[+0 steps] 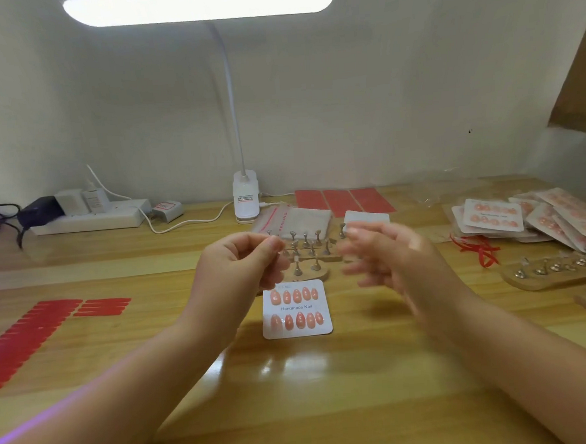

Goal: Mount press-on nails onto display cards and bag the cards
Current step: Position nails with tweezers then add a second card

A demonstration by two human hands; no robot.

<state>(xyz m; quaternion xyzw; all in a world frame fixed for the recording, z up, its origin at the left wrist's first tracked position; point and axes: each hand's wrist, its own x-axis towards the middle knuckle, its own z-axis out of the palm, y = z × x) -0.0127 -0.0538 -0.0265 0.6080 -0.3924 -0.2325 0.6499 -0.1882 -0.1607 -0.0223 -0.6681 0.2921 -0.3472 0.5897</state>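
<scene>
Left hand (244,261) raised above the tabletop (329,391), fingers (269,249) curled in with thumb and forefinger tips drawn together; cannot tell whether anything small is pinched between them. Right hand (388,259) raised beside it, motion-blurred, fingers spread apart and relaxed, holding nothing visible. The 2 hands are apart, with a gap between them.

Display card (296,309) lies flat on the tabletop just below the gap, at 6 o'clock from the hands. It carries 10 pink nails in 2 rows of 5, with the print "Handmade Nail" between the rows. Neither hand touches it.

At 12 o'clock from the card, partly behind the hands: wooden nail stand (309,251) with upright metal pegs. Behind that, a stack of clear bags (295,220) with a red "SEALING" strip, and a stack of blank cards (366,216) at 1 o'clock.

At 3 o'clock, well apart: pile of bagged cards (542,220), red strips (478,250) before it, 2nd wooden stand (548,271) at the edge.

At 9 o'clock: red adhesive tabs (31,335) in rows.

Rear: desk lamp (245,197), power strip (89,217), red sheets (343,201).
</scene>
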